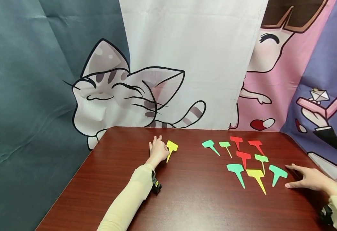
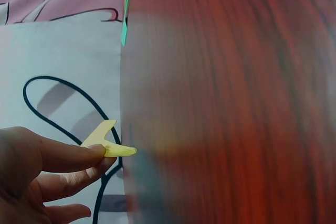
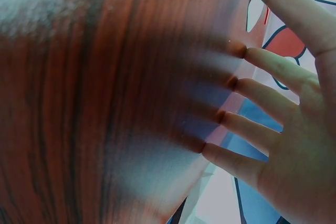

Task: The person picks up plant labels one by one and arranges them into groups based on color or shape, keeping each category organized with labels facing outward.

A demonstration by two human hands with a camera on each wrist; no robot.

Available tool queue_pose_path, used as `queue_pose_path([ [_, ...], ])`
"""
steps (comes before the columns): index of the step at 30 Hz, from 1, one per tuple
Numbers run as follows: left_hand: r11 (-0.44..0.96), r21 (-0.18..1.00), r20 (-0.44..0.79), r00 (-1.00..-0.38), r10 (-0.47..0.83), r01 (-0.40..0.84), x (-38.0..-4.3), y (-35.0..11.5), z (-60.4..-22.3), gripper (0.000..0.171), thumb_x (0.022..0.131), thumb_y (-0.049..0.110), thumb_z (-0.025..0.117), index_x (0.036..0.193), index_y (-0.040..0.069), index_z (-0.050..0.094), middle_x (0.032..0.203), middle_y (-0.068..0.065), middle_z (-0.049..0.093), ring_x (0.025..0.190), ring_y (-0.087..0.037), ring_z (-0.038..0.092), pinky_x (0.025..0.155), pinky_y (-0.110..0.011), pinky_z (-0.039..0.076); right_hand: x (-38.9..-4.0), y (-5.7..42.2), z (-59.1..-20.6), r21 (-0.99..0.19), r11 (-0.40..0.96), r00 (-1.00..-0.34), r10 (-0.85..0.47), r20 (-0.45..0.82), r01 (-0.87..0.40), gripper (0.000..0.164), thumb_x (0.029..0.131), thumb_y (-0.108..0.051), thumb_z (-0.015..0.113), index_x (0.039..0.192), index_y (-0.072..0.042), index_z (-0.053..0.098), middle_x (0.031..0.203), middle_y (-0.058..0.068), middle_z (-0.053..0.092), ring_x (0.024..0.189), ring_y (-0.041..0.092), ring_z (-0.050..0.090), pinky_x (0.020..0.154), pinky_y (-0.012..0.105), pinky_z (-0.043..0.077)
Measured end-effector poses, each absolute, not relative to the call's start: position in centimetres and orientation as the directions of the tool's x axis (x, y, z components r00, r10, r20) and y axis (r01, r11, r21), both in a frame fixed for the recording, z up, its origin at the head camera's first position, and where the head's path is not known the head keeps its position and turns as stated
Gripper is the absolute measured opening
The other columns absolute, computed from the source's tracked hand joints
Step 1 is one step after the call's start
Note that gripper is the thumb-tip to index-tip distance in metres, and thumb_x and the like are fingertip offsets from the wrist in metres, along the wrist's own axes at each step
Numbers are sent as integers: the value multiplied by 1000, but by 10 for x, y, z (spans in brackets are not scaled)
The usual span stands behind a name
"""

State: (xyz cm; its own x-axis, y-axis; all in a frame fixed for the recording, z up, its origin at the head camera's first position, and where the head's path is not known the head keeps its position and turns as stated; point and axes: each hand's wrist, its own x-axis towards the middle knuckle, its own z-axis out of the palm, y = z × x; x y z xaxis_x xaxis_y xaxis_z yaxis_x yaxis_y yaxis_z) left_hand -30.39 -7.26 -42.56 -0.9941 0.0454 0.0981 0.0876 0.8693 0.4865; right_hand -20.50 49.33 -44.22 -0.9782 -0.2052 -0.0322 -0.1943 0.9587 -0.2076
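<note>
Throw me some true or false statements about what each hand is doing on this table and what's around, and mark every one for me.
1. The left hand pinches a yellow T-shaped tag. True.
2. The right hand holds nothing. True.
3. The tag nearest the right hand is red. False: it is a teal T-shaped tag.
4. Only one yellow tag is in view. False: a second yellow T-shaped tag lies on the table.
5. Exactly three red T-shaped tags lie on the table. True.
6. The cartoon animal behind the table is a dog. False: it is a cartoon cat printed on the backdrop.
</note>
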Motion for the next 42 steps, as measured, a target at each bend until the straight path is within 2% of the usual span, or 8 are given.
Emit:
queue_pose_path([
  [9,879,475,58,-998,7,34,-312,-91,-425,25,77,6,65,53,8,64,152,-13,34,146,-34,14,115,-59,10,-204,496,-445,-207,959,-978,-205,-33,-194,80,69,-44,80,125,7,55,129,41,45,113,59,45,83,64,41],
  [30,882,468,29,-997,-77,-55,-322,-139,-423,17,78,12,67,63,6,69,152,-18,33,145,-38,13,112,-63,10,-207,492,-439,-186,959,-975,-221,-19,-214,81,69,-46,79,125,7,55,128,40,46,112,58,47,83,62,42],
  [37,884,461,23,-995,-92,-71,-325,-149,-424,21,78,13,68,59,7,67,152,-17,33,145,-38,12,112,-63,10,-206,492,-438,-185,960,-976,-219,-20,-211,81,69,-46,79,125,7,55,128,40,46,111,58,48,82,62,42],
  [42,884,460,6,-995,-104,-89,-327,-156,-425,18,79,14,68,62,7,68,153,-17,31,146,-38,12,113,-63,8,-204,494,-440,-196,959,-977,-211,-25,-202,80,69,-44,79,124,8,55,128,40,46,111,58,47,82,62,42],
])
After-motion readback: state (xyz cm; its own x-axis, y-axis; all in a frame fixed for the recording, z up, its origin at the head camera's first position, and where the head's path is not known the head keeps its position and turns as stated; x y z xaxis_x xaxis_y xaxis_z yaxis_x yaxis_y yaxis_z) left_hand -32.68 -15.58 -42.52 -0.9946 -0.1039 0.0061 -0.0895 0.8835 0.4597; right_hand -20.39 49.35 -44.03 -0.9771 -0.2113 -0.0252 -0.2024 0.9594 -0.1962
